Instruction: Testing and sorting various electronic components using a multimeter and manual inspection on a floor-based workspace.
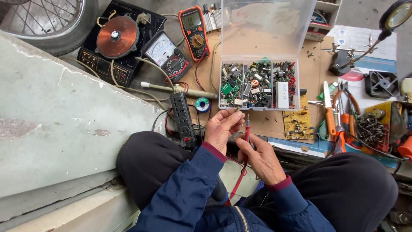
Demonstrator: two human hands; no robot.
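My left hand point(222, 127) is raised over my lap, its fingertips pinching a small electronic component point(237, 110) just in front of the parts box. My right hand point(261, 158) grips a red multimeter probe point(247, 129), its tip pointing up toward that component. The probe's red lead point(238, 182) runs down between my knees. An orange digital multimeter point(194, 32) and a black analog meter point(167, 55) lie on the floor ahead.
A clear plastic parts box point(259, 84) with its lid open holds several components. A black power strip point(182, 119), solder spool point(202, 104), soldering iron point(180, 89), induction cooker coil point(117, 37), yellow circuit board point(298, 123), pliers point(339, 112), screw box point(373, 127), magnifier point(399, 15) and concrete slab point(56, 124) surround me.
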